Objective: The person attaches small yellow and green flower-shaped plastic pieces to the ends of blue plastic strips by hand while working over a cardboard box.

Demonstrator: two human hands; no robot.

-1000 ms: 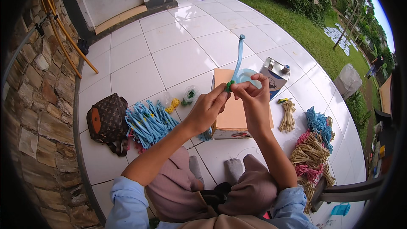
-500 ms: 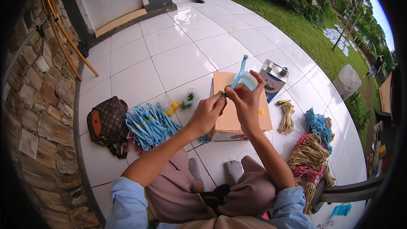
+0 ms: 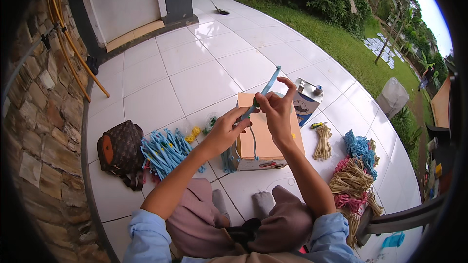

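Observation:
Over a cardboard box [image 3: 280, 147], both of my hands are closed on a light blue braided-looking strap [image 3: 269, 85]. Its knotted end points up and away to the right. My left hand [image 3: 227, 127] grips the lower part, where a thin cord tail hangs down in front of the box top. My right hand [image 3: 277, 109] pinches higher up with thumb and fingers, its index finger raised and bent. By the right fingertips a small dark green piece [image 3: 256, 102] sits on the strap; whether it is threaded or tied on I cannot tell.
Left of the box lie blue straps [image 3: 168, 151], yellow pieces [image 3: 194, 133] and a brown backpack [image 3: 121, 151]. To the right stand a metal can [image 3: 307, 101], a tan cord bundle [image 3: 322, 145], a yellow-handled tool [image 3: 318, 125] and a heap of tan, pink and blue cords [image 3: 350, 178].
My left hand has shifted down the strap, apart from the right, so more strap shows between them. A cord tail now hangs over the box. The head view has shifted slightly.

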